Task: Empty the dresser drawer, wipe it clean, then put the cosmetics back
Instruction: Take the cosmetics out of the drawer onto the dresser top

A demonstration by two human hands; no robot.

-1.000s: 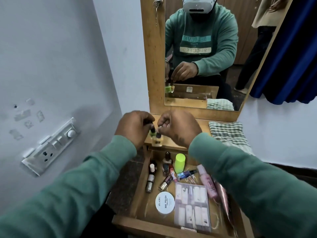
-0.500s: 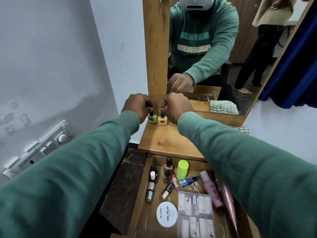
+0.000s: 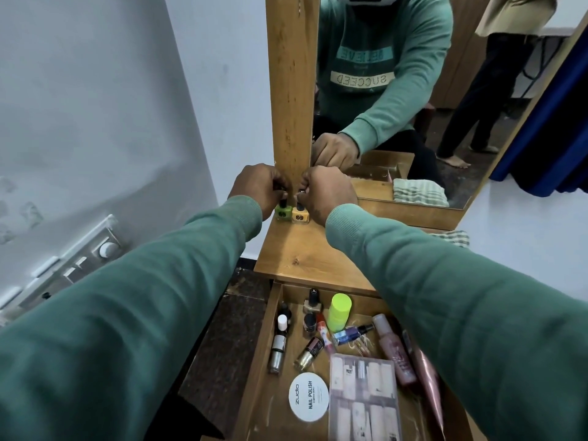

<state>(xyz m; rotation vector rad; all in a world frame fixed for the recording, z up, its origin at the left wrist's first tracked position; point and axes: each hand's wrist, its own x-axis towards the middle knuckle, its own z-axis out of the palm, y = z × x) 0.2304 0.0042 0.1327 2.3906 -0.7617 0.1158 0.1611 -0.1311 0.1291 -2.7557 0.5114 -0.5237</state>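
Observation:
Both of my hands reach to the back left corner of the wooden dresser top (image 3: 305, 253), against the mirror frame. My left hand (image 3: 257, 187) pinches the black cap of a green nail polish bottle (image 3: 283, 212) that stands on the top. My right hand (image 3: 327, 194) pinches the cap of a yellow nail polish bottle (image 3: 300, 214) standing right beside it. Below, the open drawer (image 3: 265, 345) holds several cosmetics: small polish bottles, a neon green capped bottle (image 3: 339, 312), a pink tube (image 3: 394, 351), a white round nail polish tin (image 3: 308, 396) and a clear box of false nails (image 3: 364, 399).
A checked cloth (image 3: 453, 238) lies on the dresser top at the right, partly behind my right arm. The mirror (image 3: 413, 100) shows me and another person standing behind. A switch panel (image 3: 63, 268) is on the left wall. A blue curtain (image 3: 553, 138) hangs at the right.
My hands carried the two bottles from above the drawer to the dresser top's back left corner and set them down there. In the last half second they barely moved.

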